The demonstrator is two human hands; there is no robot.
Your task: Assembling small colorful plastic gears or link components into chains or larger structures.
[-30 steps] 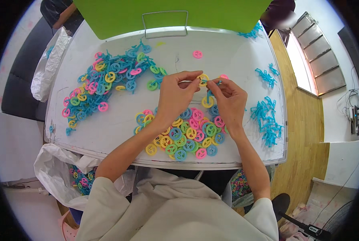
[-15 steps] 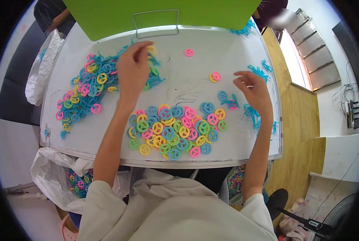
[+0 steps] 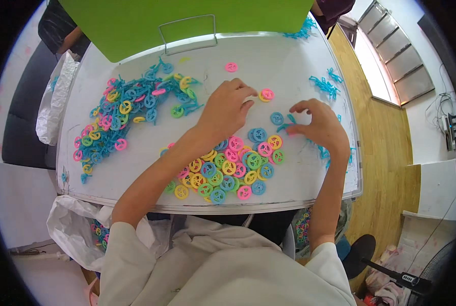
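Near edge of the white worktop (image 3: pixel 136 168): a pile of loose plastic rings (image 3: pixel 233 168) in pink, yellow, green and blue. Just beyond it, left hand (image 3: pixel 227 109) lay palm down, fingertips pinching a yellow-and-pink ring pair (image 3: pixel 265 95). Right hand (image 3: pixel 317 122) was curled, grip closed on a small blue sprue piece (image 3: pixel 287 125), beside a single blue ring (image 3: pixel 277 118). Farther left, a heap of unseparated rings (image 3: pixel 121 117). Far edge: a green board (image 3: pixel 187 20) and a wire stand (image 3: pixel 188 34).
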